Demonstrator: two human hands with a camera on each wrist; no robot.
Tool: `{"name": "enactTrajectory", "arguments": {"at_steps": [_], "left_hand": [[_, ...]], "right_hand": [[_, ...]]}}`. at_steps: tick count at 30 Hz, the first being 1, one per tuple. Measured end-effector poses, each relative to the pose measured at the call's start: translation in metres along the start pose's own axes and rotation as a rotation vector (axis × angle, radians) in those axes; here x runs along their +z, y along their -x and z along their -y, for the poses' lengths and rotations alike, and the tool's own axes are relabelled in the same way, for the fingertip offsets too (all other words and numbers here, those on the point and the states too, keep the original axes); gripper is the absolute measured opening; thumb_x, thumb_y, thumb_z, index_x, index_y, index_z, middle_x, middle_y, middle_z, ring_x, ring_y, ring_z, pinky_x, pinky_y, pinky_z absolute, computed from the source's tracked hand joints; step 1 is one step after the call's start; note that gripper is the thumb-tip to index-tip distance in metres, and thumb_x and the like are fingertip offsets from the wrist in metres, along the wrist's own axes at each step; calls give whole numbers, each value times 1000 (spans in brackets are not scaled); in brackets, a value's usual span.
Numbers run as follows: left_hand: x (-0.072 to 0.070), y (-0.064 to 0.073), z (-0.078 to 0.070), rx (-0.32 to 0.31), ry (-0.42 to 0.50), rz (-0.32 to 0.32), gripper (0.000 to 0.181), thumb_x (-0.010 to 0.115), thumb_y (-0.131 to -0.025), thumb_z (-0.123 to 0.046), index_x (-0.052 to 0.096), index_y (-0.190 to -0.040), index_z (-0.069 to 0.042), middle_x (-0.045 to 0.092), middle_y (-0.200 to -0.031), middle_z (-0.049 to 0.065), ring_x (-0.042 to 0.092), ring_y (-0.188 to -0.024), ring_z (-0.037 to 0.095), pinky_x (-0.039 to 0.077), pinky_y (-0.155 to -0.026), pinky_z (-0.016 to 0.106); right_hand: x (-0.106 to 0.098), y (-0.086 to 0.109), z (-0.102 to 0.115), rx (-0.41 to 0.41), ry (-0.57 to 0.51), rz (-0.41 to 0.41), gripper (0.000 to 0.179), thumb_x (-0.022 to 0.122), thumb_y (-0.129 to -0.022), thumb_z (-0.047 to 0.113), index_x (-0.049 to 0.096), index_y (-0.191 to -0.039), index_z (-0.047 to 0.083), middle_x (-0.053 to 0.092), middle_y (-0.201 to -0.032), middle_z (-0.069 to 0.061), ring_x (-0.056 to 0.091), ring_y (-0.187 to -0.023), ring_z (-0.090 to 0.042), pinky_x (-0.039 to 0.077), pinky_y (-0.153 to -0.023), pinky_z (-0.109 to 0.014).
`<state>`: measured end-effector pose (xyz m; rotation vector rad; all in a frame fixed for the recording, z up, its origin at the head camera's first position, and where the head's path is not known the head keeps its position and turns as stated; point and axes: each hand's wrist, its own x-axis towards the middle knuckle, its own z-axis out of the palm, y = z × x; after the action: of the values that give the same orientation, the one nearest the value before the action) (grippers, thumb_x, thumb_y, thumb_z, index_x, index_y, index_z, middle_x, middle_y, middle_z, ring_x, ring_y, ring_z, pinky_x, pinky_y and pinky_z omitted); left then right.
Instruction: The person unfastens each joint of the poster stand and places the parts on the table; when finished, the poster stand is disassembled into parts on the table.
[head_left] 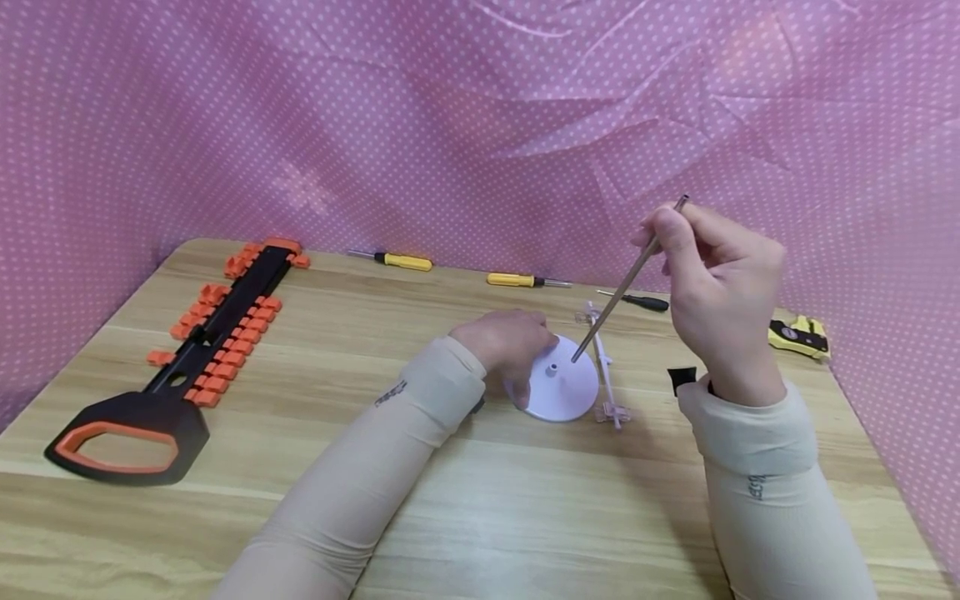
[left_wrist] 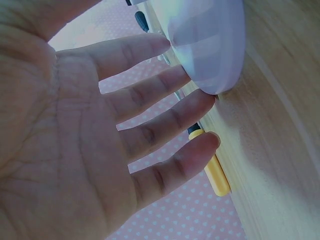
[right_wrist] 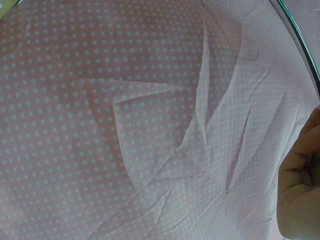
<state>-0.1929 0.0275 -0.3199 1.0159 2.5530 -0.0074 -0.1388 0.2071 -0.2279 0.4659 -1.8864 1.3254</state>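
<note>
My right hand [head_left: 723, 287] pinches a thin metal rod [head_left: 618, 292] near its upper end. The rod slants down to the left, its lower tip over a round white base [head_left: 566, 396] that has a short post at its centre. On the base's left side, my left hand [head_left: 506, 342] holds the rim between thumb and fingers. The left wrist view shows several fingertips against the edge of the base [left_wrist: 215, 50], with the fingers spread. Beside the base on the right lies a slim white bar [head_left: 606, 371] with clear clips near its ends.
A black rack with orange clips [head_left: 240, 333] lies on the left of the wooden table [head_left: 510, 517]. Toward the back are two yellow-handled screwdrivers [head_left: 407, 262] and a black-handled one [head_left: 647, 303]. A yellow-black tool [head_left: 798, 337] sits at right, before the pink dotted cloth [head_left: 450, 125].
</note>
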Motion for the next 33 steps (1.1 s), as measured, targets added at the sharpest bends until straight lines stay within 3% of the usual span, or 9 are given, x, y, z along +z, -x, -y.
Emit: {"name": "enactTrajectory", "arguments": {"at_steps": [9, 14, 25, 33], "left_hand": [[0, -2, -1, 0, -4, 2, 94, 99, -72, -38, 56, -155, -21, 58, -146, 3, 57, -133, 23, 51, -116, 41], [1, -2, 0, -9, 3, 1, 95, 99, -71, -38, 57, -154, -22, 58, -147, 3, 58, -133, 23, 51, -115, 42], [0, 0, 0, -14, 6, 10, 95, 99, -72, -37, 56, -155, -22, 57, -147, 3, 58, -134, 23, 51, -116, 41], [-2, 1, -2, -26, 15, 16, 95, 99, -72, -36, 55, -156, -23, 57, -146, 2, 57, -133, 23, 51, -116, 40]], "right_hand": [[2, 3, -2, -29, 36, 13, 20, 70, -99, 1, 78, -85, -12, 75, -78, 19, 51, -50, 1, 51, -59, -14], [3, 3, -2, -35, 7, 18, 20, 70, -99, 0, 78, -83, -10, 76, -78, 15, 59, -55, 0, 53, -60, -15], [4, 2, -4, -41, 74, 9, 20, 73, -98, 2, 79, -81, -8, 74, -76, 20, 64, -60, 2, 34, -47, -13], [4, 1, -4, -23, 72, 16, 21, 72, -98, 2, 78, -82, -10, 74, -76, 20, 68, -64, 0, 39, -50, -12]]}}
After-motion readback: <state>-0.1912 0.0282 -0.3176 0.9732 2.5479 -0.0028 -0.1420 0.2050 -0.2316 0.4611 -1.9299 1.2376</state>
